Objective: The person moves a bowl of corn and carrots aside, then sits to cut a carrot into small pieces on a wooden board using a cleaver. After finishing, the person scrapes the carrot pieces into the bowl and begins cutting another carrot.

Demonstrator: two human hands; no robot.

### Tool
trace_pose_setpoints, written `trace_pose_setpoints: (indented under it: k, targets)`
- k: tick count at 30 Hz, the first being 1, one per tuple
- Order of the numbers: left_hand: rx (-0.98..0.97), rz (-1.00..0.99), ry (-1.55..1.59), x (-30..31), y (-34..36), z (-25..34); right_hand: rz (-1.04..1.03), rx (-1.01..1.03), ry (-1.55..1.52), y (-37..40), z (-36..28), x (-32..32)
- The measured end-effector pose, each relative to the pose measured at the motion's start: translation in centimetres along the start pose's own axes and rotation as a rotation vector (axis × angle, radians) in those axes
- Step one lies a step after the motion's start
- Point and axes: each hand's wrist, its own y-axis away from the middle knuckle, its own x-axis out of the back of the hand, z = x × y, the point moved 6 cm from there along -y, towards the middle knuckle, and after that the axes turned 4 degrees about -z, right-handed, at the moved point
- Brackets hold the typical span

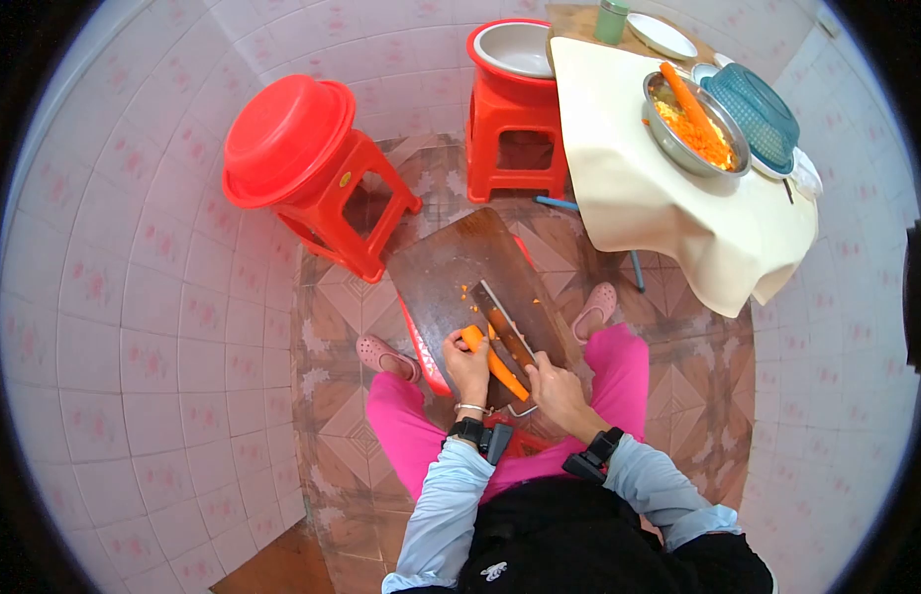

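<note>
Left hand [467, 362] pinches carrot [500, 370], right hand [553, 385] fisted round knife [504, 325] — advisable: curl fingertips back, slice evenly.

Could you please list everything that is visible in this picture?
stools: two, red, tiled floor
basin: one, red, upturned on left stool
bowl: one, white, on right stool
table: one, cream cloth, upper right
metal bowl: one, silver, on table, with chopped carrot
strainer: one, teal, on table
plate: one, white, table's far end
cup: one, green, beside plate
cutting board: one, brown, over knees
carrot: one, orange, on board
knife: one, dark, on board
left hand: holds carrot
right hand: grips knife
</note>
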Motion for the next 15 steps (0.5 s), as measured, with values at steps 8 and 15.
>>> trace_pose_setpoints:
  k: [8, 15]
  targets:
    - [0.126, -0.137, 0.513, -0.3, 0.2, -1.3, -0.077, 0.036, 0.047, -0.1, -0.4, -1.8]
    - [0.113, -0.306, 0.564, -1.0, -0.4, -1.5, -0.129, 0.020, 0.078, -0.3, -0.6, -1.9]
